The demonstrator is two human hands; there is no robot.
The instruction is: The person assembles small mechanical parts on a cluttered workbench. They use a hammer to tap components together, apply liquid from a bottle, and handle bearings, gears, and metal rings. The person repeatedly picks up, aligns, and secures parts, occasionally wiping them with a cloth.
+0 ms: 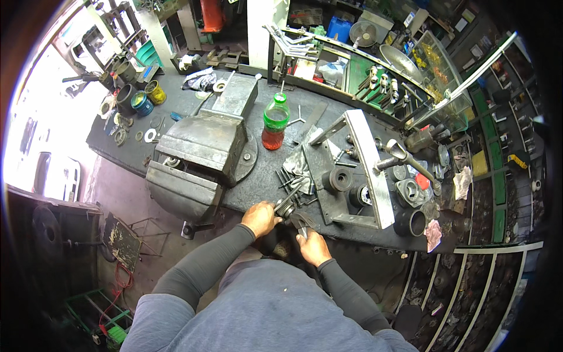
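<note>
At the bench's front edge, my left hand (260,219) is closed around a metal shaft with a ridged, round collar (285,208). Its thin end points up and right over the bench. Beside it, my right hand (315,249) grips a grey, pliers-like metal tool (301,222), its upper end close to the collar. The tool's exact kind is hard to make out. Just beyond both hands lie a crumpled grey rag (299,167) and several short, dark metal rods (285,178).
A big bench vise (202,144) stands to the left. Behind the rag is a green-topped bottle with red liquid (274,136). A metal frame (370,176) rises at right near a dark hollow cylinder (409,223). Paint-stained cans (142,103) sit far left.
</note>
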